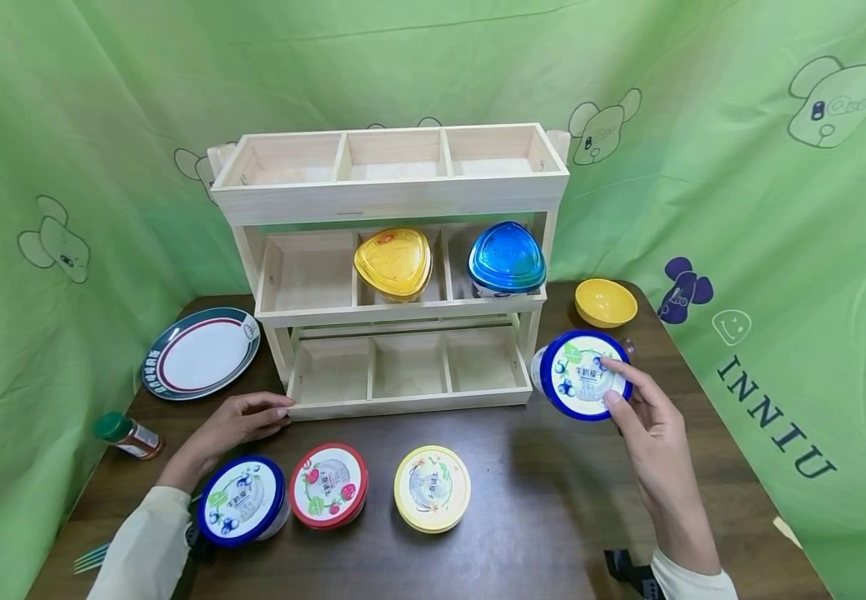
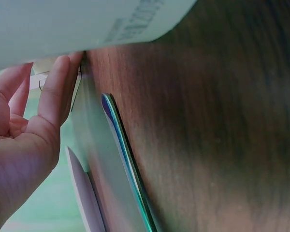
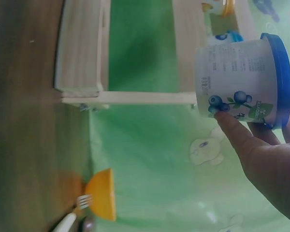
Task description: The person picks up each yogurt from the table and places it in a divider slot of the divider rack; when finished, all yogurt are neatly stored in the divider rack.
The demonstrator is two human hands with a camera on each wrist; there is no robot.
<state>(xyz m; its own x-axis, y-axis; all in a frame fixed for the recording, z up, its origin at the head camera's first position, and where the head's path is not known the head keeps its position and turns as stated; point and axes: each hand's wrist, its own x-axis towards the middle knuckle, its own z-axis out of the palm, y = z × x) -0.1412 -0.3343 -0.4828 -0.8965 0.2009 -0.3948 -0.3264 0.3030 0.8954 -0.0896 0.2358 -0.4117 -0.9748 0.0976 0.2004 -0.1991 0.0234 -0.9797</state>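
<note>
My right hand [image 1: 653, 442] grips a white yogurt tub [image 3: 237, 79] with a blue lid and blueberry print. The tub is held off the table beside the right end of a three-tier wooden rack [image 1: 417, 406]. At the rack's lower left front corner, my left hand [image 1: 248, 421] touches the bottom tray with its fingers extended. Near that wrist stands another blue-lidded tub [image 1: 242, 500]. Beside it are a red-lidded tub [image 1: 329, 486] and a yellow-lidded tub [image 1: 433, 489]. On the middle tier sit a yellow-lidded container [image 1: 395, 262] and a blue-lidded container [image 1: 508, 257].
Left of the rack lies an oval plate [image 1: 202, 354], with a green-capped jar [image 1: 128, 435] in front. A fork [image 1: 91, 558] is partly under the left sleeve. A yellow bowl [image 1: 605, 302] stands back right; a fork [image 3: 83, 201] lies near it. Green cloth [image 1: 740, 208] hangs behind.
</note>
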